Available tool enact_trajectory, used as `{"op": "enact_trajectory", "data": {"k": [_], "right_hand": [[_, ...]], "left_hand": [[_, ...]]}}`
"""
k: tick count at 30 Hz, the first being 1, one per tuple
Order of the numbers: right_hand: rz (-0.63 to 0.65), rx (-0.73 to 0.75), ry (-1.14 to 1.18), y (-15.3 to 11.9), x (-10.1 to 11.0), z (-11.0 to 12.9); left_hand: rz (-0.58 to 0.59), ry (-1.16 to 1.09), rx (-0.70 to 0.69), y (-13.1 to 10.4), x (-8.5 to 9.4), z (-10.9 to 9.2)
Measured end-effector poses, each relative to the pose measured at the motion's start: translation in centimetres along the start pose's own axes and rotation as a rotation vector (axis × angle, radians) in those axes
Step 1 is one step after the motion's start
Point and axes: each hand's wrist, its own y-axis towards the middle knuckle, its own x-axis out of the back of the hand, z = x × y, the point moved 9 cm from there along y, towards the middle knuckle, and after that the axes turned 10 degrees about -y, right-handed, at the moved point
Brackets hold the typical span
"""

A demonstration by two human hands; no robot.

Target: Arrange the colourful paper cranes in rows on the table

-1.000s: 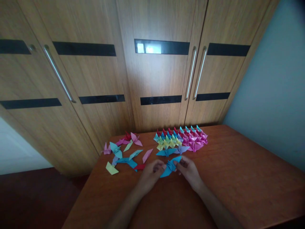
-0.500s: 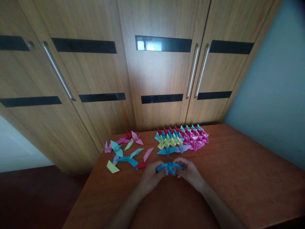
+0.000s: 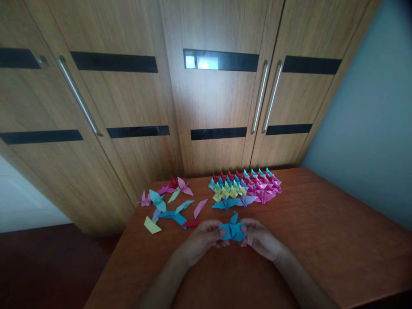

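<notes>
A blue paper crane [image 3: 233, 231] is held between both hands above the table, one pointed end sticking up and away from me. My left hand [image 3: 204, 240] pinches its left wing, thumb on top. On the other side, my right hand [image 3: 260, 238] pinches the right wing the same way. Just beyond the hands, another blue crane [image 3: 226, 204] and a lilac crane [image 3: 246, 200] stand on the table. Behind those are close rows of red, blue, yellow and pink cranes [image 3: 264, 194]. A red folded paper [image 3: 192, 223] lies beside my left hand.
Loose folded papers and cranes lie at the table's left, including a teal crane [image 3: 157, 200], a yellow piece [image 3: 152, 225] and a pink piece [image 3: 200, 208]. A wooden wardrobe [image 3: 212, 103] stands behind the brown table [image 3: 322, 223].
The held blue crane has tilted, so its wings show broader and a pointed end now stands up. Both hands have shifted slightly, with the thumbs now on top of the wings.
</notes>
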Motion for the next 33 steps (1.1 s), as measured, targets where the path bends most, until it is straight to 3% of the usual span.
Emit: {"op": "enact_trajectory", "data": {"k": [10,14,23,28,33], "right_hand": [[-0.129,0.042,0.068,-0.3,1.6,0.7],[-0.173,0.074,0.143,-0.3,2.0,1.2],[-0.375,0.092,0.024,-0.2,4.0,1.7],[-0.53,0.208,-0.361,-1.0,5.1,3.1],[-0.557,0.366,-0.808,-1.4,2.9,4.6]], "left_hand": [[-0.103,-0.175,-0.021,-0.2,1.2,0.0],[-0.168,-0.136,-0.03,-0.3,1.9,-0.3],[-0.185,0.02,-0.075,-0.1,2.0,-1.4],[-0.281,0.153,-0.117,0.3,3.1,-1.7],[-0.331,0.276,-0.127,0.9,3.7,-1.1]]}}
